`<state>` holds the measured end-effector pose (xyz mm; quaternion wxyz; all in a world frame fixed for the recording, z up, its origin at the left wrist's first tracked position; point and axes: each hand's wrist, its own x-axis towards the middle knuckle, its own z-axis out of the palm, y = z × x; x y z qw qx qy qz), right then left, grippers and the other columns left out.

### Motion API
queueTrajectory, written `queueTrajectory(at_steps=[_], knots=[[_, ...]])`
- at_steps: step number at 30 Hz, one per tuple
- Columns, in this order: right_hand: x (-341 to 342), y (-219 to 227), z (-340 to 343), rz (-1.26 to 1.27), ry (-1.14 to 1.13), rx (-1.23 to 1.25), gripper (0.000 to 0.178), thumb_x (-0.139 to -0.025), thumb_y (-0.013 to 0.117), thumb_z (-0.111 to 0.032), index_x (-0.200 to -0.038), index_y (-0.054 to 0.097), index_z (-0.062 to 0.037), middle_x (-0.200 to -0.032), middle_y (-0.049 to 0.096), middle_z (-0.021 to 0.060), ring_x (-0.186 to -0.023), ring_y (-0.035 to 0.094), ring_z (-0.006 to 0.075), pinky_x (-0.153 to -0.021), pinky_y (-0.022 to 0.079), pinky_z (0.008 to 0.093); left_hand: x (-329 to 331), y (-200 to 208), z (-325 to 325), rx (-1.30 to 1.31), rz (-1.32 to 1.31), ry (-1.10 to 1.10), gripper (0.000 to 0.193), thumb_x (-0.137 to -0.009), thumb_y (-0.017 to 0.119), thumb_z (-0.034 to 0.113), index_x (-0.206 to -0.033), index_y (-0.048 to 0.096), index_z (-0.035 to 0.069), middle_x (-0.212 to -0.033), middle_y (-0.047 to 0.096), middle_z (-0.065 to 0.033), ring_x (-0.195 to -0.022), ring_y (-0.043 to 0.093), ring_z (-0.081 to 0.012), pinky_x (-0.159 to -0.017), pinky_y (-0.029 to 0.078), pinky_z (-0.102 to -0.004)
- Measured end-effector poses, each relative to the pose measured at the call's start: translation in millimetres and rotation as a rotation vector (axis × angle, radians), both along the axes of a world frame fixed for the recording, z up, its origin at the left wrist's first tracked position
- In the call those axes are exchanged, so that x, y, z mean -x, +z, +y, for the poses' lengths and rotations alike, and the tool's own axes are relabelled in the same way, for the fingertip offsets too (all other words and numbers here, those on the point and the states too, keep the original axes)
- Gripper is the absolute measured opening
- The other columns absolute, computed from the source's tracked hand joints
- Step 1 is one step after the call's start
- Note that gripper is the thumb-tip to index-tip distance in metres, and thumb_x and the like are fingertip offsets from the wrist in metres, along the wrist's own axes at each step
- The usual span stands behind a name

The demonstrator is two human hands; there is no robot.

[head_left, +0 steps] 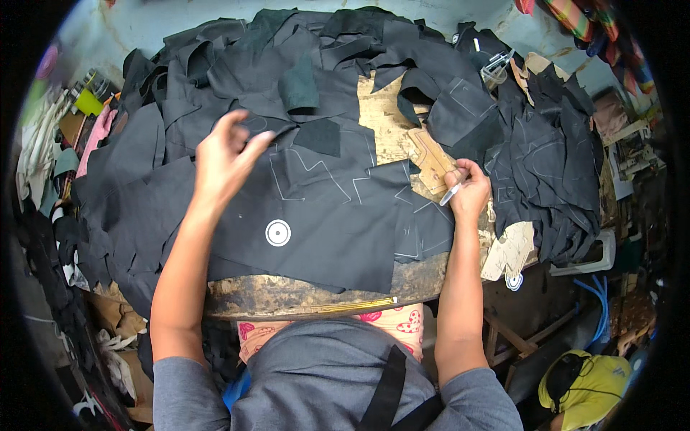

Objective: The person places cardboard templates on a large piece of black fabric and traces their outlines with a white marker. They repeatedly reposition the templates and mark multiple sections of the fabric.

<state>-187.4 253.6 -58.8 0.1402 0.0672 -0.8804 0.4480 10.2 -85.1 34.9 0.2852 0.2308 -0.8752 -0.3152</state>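
My left hand [226,154] hovers over black leather-like sheets at the left of the table, its fingers apart and slightly blurred, with nothing visible in it. Farther right, my right hand [470,188] is closed around a white and silver pen [451,194]. The same hand pinches the lower end of a tan cardboard template [429,156], which leans up and to the left. Between my hands lies a black sheet [323,237] marked with pale angular lines. A small dark piece [318,137] rests on its far part, and a white round disc [278,233] sits nearer me.
Heaps of black pieces [237,65] cover the table's far side, and more pile up at right [553,165]. A container of tools [496,70] stands at the back right. A yellow tape measure [352,307] runs along the wooden front edge. At lower right, a person in yellow [593,388] is partly visible.
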Motion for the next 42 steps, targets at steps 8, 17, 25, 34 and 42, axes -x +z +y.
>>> queueTrajectory(at_steps=[8, 17, 25, 34, 42], knots=[[-1.5, 0.6, -1.4, 0.135, 0.021, -0.012, 0.033, -0.058, 0.071, -0.015, -0.090, 0.068, -0.0080, -0.082, 0.065, 0.0059, -0.077, 0.063, 0.0227, -0.070, 0.049, 0.0337, 117.2, -9.7, -24.0, -0.007, -0.094, 0.070, 0.055, -0.081, 0.064, 0.016, -0.129, 0.047, -0.005, -0.105, 0.065, -0.0222, -0.095, 0.064, -0.0334, -0.087, 0.049, -0.0364], [-5.2, 4.7, -3.0, 0.056, -0.012, 0.025, 0.033, -0.057, 0.071, -0.013, -0.090, 0.068, -0.0075, -0.081, 0.064, 0.0059, -0.075, 0.062, 0.0219, -0.069, 0.049, 0.0332, 36.6, 45.6, 5.2, -1.557, 0.562, -1.038, 0.048, -0.101, 0.033, 0.037, -0.129, 0.041, -0.001, -0.131, 0.048, -0.0179, -0.115, 0.051, -0.0467, -0.089, 0.047, -0.0595], [-3.1, 2.5, -2.0, 0.070, 0.005, 0.013, 0.034, -0.057, 0.071, -0.014, -0.090, 0.068, -0.0076, -0.082, 0.065, 0.0066, -0.078, 0.063, 0.0232, -0.072, 0.049, 0.0337, 13.5, 42.8, -112.3, -1.433, 1.047, -0.078, 0.061, -0.096, 0.036, 0.051, -0.131, 0.041, 0.000, -0.129, 0.049, -0.0218, -0.115, 0.051, -0.0385, -0.097, 0.042, -0.0560], [-4.6, 3.5, -1.9, 0.034, -0.010, -0.018, 0.034, -0.057, 0.072, -0.015, -0.091, 0.068, -0.0087, -0.083, 0.065, 0.0057, -0.080, 0.063, 0.0231, -0.072, 0.048, 0.0345, 101.0, -30.4, -101.2, -0.849, 0.030, 0.309, 0.054, -0.066, 0.084, 0.026, -0.098, 0.059, -0.009, -0.094, 0.062, -0.0152, -0.079, 0.063, -0.0233, -0.066, 0.052, -0.0323], [-3.2, 2.4, -2.2, 0.071, 0.001, 0.000, 0.034, -0.058, 0.071, -0.016, -0.091, 0.069, -0.0093, -0.084, 0.065, 0.0055, -0.080, 0.064, 0.0239, -0.072, 0.049, 0.0351, 126.8, -17.6, -58.9, -0.174, -0.462, 0.563, 0.077, -0.058, 0.086, 0.044, -0.109, 0.060, -0.007, -0.121, 0.059, -0.0205, -0.112, 0.058, -0.0315, -0.094, 0.047, -0.0386]])
